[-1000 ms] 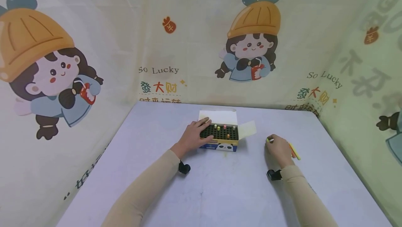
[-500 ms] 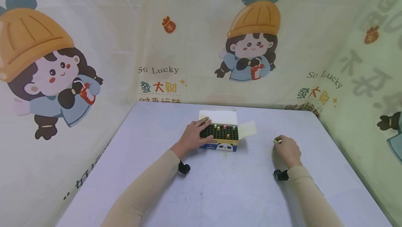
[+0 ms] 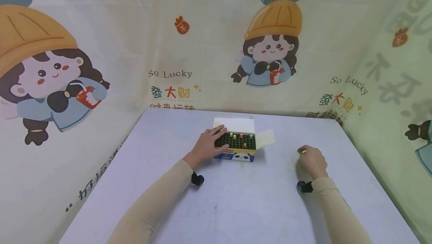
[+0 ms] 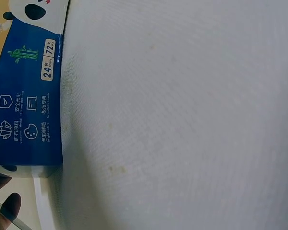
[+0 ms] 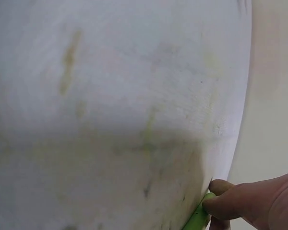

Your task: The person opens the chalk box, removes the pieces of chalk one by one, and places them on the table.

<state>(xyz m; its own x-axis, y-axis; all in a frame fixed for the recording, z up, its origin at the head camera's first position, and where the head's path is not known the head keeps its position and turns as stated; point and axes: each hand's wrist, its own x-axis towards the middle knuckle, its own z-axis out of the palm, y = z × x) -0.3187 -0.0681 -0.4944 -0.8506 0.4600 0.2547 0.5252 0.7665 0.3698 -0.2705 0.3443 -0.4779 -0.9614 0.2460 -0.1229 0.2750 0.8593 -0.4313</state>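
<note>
An open chalk box (image 3: 242,157) with a panda on its front stands at the table's middle. Several chalk tips poke up from its black holed insert (image 3: 236,141). My left hand (image 3: 206,143) holds the box's left end, thumb over the front rim and fingers across the top. In the left wrist view, the box's blue front (image 4: 26,96) and fingertips (image 4: 10,207) beside its end show. To the right of the box, my right hand (image 3: 314,161) pinches a green chalk stick (image 5: 198,219) between thumb and fingers, low over the table. Most of the stick is hidden in the hand.
The box's white lid (image 3: 234,124) stands raised at the back, and a side flap (image 3: 265,139) sticks out to the right. A pale cloth-covered table (image 3: 249,206) reaches back to a printed curtain (image 3: 209,49). Faint chalk smudges (image 5: 69,62) mark the cloth.
My right hand has moved right with the green chalk stick. Yellow and orange sticks that showed beside it a second ago are now out of sight. The left hand has stayed on the box.
</note>
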